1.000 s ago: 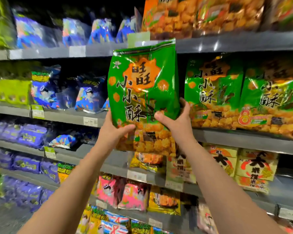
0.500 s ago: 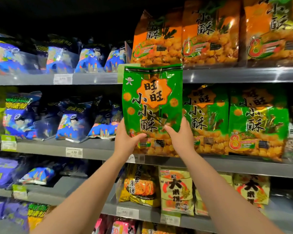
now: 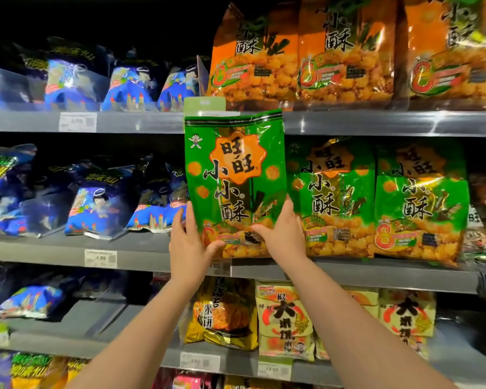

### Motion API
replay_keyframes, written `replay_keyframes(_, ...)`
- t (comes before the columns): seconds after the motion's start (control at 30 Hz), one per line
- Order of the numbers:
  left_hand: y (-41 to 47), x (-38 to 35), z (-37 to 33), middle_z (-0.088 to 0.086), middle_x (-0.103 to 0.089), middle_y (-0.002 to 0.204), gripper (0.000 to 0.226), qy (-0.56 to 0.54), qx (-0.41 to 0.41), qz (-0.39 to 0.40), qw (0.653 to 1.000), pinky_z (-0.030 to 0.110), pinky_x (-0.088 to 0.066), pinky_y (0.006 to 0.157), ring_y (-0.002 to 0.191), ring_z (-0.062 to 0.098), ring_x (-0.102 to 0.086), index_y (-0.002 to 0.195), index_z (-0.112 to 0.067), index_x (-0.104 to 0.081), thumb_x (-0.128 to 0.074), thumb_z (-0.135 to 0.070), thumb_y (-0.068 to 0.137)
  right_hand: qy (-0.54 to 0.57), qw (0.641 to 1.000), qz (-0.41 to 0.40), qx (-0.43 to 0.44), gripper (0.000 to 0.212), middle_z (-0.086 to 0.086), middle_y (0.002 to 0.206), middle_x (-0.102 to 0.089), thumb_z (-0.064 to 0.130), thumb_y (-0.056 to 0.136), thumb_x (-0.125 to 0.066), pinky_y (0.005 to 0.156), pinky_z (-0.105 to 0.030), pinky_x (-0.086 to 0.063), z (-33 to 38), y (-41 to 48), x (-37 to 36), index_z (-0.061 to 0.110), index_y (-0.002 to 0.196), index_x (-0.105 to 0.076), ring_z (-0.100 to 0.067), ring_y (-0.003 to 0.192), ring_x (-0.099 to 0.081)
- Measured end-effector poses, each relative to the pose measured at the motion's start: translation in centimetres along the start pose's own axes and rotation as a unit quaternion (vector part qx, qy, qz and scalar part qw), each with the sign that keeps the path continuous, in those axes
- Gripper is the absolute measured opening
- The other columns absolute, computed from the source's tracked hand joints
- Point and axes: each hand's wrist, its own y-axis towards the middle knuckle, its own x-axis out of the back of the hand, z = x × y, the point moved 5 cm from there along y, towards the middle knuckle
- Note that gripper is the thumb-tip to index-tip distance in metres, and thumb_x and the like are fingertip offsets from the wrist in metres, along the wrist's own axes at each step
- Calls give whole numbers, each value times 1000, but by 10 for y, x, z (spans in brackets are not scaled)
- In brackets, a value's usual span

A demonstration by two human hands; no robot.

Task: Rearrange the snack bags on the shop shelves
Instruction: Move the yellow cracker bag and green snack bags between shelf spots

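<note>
Grey metal shelf (image 3: pixel 376 272); glossy green bag (image 3: pixel 233 175) gripped

Three green snack bags (image 3: pixel 235 175), three orange bags (image 3: pixel 254 56) (top shelf).

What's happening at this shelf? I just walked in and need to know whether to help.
A person is stocking snacks. Both hands, left hand and right hand, grip the lower part of an upright green snack bag, holding it at the middle shelf, just left of two matching green bags. Its bottom edge is at about the shelf's front lip; whether it rests there is unclear.
</note>
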Motion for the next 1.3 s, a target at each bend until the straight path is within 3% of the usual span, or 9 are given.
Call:
replay_keyframes(0.17, 7, -1, -16, 23, -27, 149, 112, 131, -39, -34, 990, 58, -43, 88, 126, 43, -41, 147, -20, -15, -85, -33, 61, -13, 998, -54, -21, 95, -7, 154, -24, 39, 81, -67, 96, -38, -45, -6, -4, -2, 20, 149, -4, -27, 131, -42)
replay_keyframes(0.3, 16, -13, -17, 12, -47, 134, 112, 143, -44, 22, 989, 44, -51, 72, 100, 31, -60, 145, -24, 14, -73, -37, 76, -41, 997, -59, -16, 92, -6, 150, -33, 38, 82, -67, 97, -37, -45, -13, -6, -6, 19, 149, -7, -24, 132, -41)
replay_keyframes(0.47, 24, -24, -9, 11, -46, 129, 107, 158, -4, 42, 987, 35, -44, 57, 85, 28, -62, 145, -20, 21, -66, -31, 83, -172, 984, -38, 28, 97, -6, 140, -45, 36, 81, -69, 96, -37, -42, -18, -4, -14, 17, 149, -3, -25, 124, -41)
replay_keyframes(0.53, 21, -32, -3, 13, -44, 133, 105, 123, 2, 81, 989, 37, -48, 63, 94, 29, -61, 147, -21, 15, -67, -34, 83, -162, 986, -13, 20, 95, -6, 138, -47, 33, 83, -68, 92, -38, -45, -23, -4, -18, 21, 150, 0, -25, 122, -45)
replay_keyframes(0.6, 16, -31, 0, 14, -42, 137, 103, 78, -15, 77, 994, 43, -51, 81, 113, 30, -53, 150, -22, 4, -70, -37, 79, -100, 995, -23, 10, 83, -5, 140, -46, 39, 88, -60, 92, -37, -45, -27, -8, -18, 23, 149, -7, -24, 126, -44)
replay_keyframes(0.73, 28, -8, -13, 17, -18, 154, 96, 48, -44, -10, 998, 51, -30, 108, 140, 34, -22, 150, -25, -9, -68, -47, 77, 4, 994, -108, 14, 50, 1, 125, -55, 45, 95, -40, 84, -31, -41, -17, -5, -7, 19, 137, -39, -18, 113, -50)
replay_keyframes(0.93, 40, 1, -43, 17, -17, 155, 92, 50, -89, -18, 995, 53, -26, 109, 141, 34, -20, 149, -26, -9, -66, -46, 79, -20, 994, -104, 13, 27, 2, 85, -56, 33, 100, -37, 58, -29, -37, -11, 12, -2, 14, 106, -54, -17, 74, -51)
replay_keyframes(1.17, 1, -25, -27, 22, -18, 153, 89, -13, -37, -4, 999, 49, -25, 111, 141, 37, -19, 149, -16, -15, -62, -48, 80, 75, 985, -152, -34, 29, 5, 71, -45, 26, 101, -32, 62, -30, -34, -18, 19, 0, 7, 109, -53, -20, 75, -49)
replay_keyframes(1.3, -9, -26, -22, 23, -19, 152, 79, -17, -29, -21, 999, 51, -27, 108, 139, 38, -20, 145, -27, -13, -52, -57, 83, 79, 983, -156, -58, 31, 4, 70, -45, 24, 102, -29, 64, -31, -33, -17, 25, 1, 5, 109, -51, -23, 75, -49)
